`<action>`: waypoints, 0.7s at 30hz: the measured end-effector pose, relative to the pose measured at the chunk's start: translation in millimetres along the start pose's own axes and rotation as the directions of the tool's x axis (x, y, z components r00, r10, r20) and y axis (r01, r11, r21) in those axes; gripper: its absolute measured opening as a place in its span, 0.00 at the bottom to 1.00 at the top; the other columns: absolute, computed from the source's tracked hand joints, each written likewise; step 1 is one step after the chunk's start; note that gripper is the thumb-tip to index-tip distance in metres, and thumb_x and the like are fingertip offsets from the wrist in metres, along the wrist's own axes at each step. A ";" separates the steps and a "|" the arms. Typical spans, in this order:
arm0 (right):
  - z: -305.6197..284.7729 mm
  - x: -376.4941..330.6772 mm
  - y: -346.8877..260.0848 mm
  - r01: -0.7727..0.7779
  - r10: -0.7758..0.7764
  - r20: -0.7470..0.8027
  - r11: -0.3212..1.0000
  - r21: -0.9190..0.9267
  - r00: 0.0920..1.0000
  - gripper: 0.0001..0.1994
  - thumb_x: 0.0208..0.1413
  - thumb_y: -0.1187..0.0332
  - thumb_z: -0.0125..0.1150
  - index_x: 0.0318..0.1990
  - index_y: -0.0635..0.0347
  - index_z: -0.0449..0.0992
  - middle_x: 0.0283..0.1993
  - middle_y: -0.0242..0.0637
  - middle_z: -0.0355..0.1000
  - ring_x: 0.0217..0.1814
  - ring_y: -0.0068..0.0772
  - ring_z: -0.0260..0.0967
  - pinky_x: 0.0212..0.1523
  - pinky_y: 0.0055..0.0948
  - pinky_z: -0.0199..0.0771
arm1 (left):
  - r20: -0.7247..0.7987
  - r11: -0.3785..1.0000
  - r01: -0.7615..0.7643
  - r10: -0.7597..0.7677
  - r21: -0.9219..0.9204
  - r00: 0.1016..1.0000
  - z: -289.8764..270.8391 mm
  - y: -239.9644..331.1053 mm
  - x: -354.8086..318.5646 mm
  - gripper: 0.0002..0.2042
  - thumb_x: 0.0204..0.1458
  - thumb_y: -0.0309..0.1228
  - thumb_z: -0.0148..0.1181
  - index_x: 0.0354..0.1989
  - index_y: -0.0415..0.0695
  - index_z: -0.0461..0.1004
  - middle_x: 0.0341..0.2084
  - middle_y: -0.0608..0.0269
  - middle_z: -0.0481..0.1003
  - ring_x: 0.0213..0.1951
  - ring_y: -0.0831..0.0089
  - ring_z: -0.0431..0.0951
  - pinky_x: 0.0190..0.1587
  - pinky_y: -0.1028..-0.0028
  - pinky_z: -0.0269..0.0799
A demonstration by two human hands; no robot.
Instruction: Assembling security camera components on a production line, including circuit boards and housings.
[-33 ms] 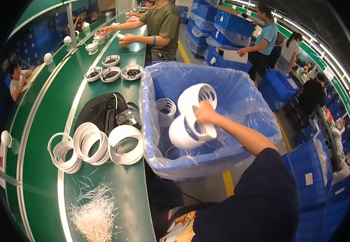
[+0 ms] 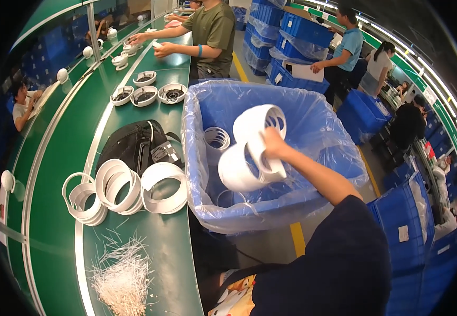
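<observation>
My right hand (image 2: pixel 274 144) is closed on white plastic ring housings (image 2: pixel 242 167), two stacks or clusters side by side, held tilted over a large blue bin (image 2: pixel 339 142) lined with clear plastic. Slots show in the upper part of the held housings. Another stack of white rings (image 2: pixel 216 139) stands inside the bin near its left wall. On the green table to the left sit three stacks of similar rings: a left stack (image 2: pixel 86 203), a middle stack (image 2: pixel 117 184) and a right stack (image 2: pixel 164 189). My left hand is out of view.
A black backpack (image 2: pixel 128 142) lies behind the ring stacks. Loose white cable ties (image 2: pixel 123 276) are heaped at the table's near end. White round parts with dark insides (image 2: pixel 144 96) sit farther along. A co-worker (image 2: pixel 212 37) stands beyond the bin; blue crates (image 2: pixel 305 31) are piled behind.
My right hand and the held housings have shifted slightly right and up over the bin. The ring stacks on the table stay put.
</observation>
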State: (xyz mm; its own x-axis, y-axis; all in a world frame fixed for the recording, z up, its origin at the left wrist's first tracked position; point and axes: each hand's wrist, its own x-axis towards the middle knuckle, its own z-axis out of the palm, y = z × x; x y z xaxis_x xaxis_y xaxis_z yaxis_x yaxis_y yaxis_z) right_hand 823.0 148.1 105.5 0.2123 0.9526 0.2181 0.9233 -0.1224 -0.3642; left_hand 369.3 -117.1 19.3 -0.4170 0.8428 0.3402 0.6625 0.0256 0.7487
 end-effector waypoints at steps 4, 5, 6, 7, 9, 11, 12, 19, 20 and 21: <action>-27.8 -30.1 -66.6 0.527 -0.358 -0.413 0.729 0.437 0.838 0.19 0.41 0.70 0.58 0.44 0.59 0.65 0.44 0.35 0.68 0.46 0.34 0.64 0.57 0.35 0.51 | -0.275 0.965 -0.137 0.072 -0.225 0.959 11.8 -5.5 1.1 0.22 0.46 0.27 0.50 0.51 0.34 0.58 0.37 0.44 0.69 0.41 0.57 0.71 0.41 0.65 0.69; -44.8 -37.8 -70.3 0.509 -0.307 -0.415 0.634 0.582 0.856 0.19 0.41 0.70 0.58 0.45 0.59 0.64 0.43 0.35 0.68 0.46 0.34 0.64 0.57 0.35 0.51 | -0.238 0.973 -0.001 -0.056 -0.232 0.970 7.3 3.1 1.4 0.23 0.43 0.24 0.51 0.51 0.36 0.60 0.37 0.45 0.69 0.41 0.58 0.71 0.42 0.64 0.68; -44.9 -87.5 -73.0 0.474 -0.266 -0.393 0.488 0.733 0.880 0.20 0.41 0.70 0.58 0.45 0.59 0.64 0.42 0.35 0.68 0.45 0.35 0.64 0.57 0.36 0.52 | -0.198 0.945 0.179 -0.238 -0.275 0.951 -0.5 5.0 -3.3 0.24 0.41 0.23 0.51 0.51 0.36 0.60 0.38 0.46 0.69 0.42 0.58 0.70 0.43 0.64 0.67; -44.1 -126.1 -79.6 0.412 -0.231 -0.352 0.318 0.854 0.907 0.21 0.41 0.71 0.58 0.46 0.60 0.63 0.41 0.35 0.68 0.45 0.35 0.65 0.56 0.37 0.52 | -0.163 0.881 0.351 -0.415 -0.316 0.895 -9.3 1.4 -4.8 0.25 0.38 0.22 0.50 0.50 0.35 0.60 0.40 0.48 0.68 0.43 0.58 0.70 0.44 0.64 0.66; -49.8 -158.4 -93.4 0.211 -0.179 -0.217 -0.057 0.976 0.959 0.22 0.41 0.72 0.57 0.48 0.60 0.61 0.40 0.35 0.68 0.44 0.36 0.65 0.56 0.38 0.52 | 0.070 0.991 0.048 -0.039 -0.128 0.997 -37.8 -5.4 10.1 0.24 0.44 0.23 0.50 0.53 0.39 0.57 0.49 0.49 0.61 0.49 0.59 0.65 0.49 0.62 0.64; -41.3 -96.6 -140.0 -0.023 -0.170 -0.051 -0.406 0.913 0.984 0.24 0.41 0.73 0.57 0.49 0.61 0.59 0.38 0.36 0.68 0.43 0.37 0.66 0.56 0.40 0.53 | 0.179 0.989 -0.145 0.144 -0.004 0.973 -56.0 -9.8 22.0 0.25 0.43 0.23 0.49 0.53 0.37 0.53 0.53 0.46 0.54 0.49 0.56 0.64 0.50 0.62 0.62; -36.1 -87.5 -164.3 -0.141 -0.189 0.041 -0.557 0.818 0.981 0.25 0.41 0.73 0.57 0.50 0.61 0.59 0.37 0.36 0.68 0.42 0.38 0.67 0.56 0.41 0.53 | 0.081 0.982 -0.175 0.181 -0.071 0.980 -57.3 0.6 32.4 0.23 0.42 0.18 0.44 0.51 0.34 0.56 0.50 0.43 0.57 0.48 0.55 0.65 0.50 0.63 0.61; 41.4 -113.9 -255.9 -0.572 -0.653 -0.061 -0.701 0.426 0.755 0.18 0.41 0.69 0.63 0.43 0.45 0.68 0.36 0.17 0.72 0.34 0.17 0.67 0.48 0.32 0.46 | 0.206 0.744 -0.669 0.656 -0.012 0.726 -109.0 11.8 116.1 0.25 0.32 0.16 0.50 0.45 0.38 0.60 0.42 0.40 0.64 0.40 0.51 0.70 0.40 0.59 0.68; 58.4 -116.0 -266.3 -0.565 -0.662 -0.116 -0.707 0.425 0.740 0.19 0.42 0.69 0.62 0.44 0.43 0.67 0.37 0.15 0.71 0.35 0.16 0.66 0.50 0.33 0.45 | 0.214 0.681 -0.732 0.718 -0.023 0.662 -103.4 18.5 136.6 0.25 0.31 0.16 0.52 0.45 0.38 0.61 0.43 0.41 0.64 0.40 0.51 0.70 0.40 0.60 0.68; 77.0 -118.4 -282.4 -0.597 -0.677 -0.107 -0.703 0.388 0.728 0.20 0.41 0.70 0.60 0.45 0.43 0.65 0.38 0.14 0.70 0.38 0.17 0.66 0.51 0.33 0.45 | 0.226 0.628 -0.778 0.761 -0.018 0.608 -98.9 23.4 155.7 0.24 0.31 0.17 0.53 0.44 0.38 0.61 0.43 0.42 0.64 0.40 0.51 0.70 0.41 0.61 0.67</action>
State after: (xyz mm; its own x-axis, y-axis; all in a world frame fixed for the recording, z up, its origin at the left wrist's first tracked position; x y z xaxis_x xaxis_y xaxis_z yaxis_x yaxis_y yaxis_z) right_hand 512.4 91.4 112.8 -0.4365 0.7462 0.5026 -0.8995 -0.3744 -0.2254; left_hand 258.4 -38.4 146.1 0.3913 0.6538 0.6476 0.7293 -0.6495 0.2151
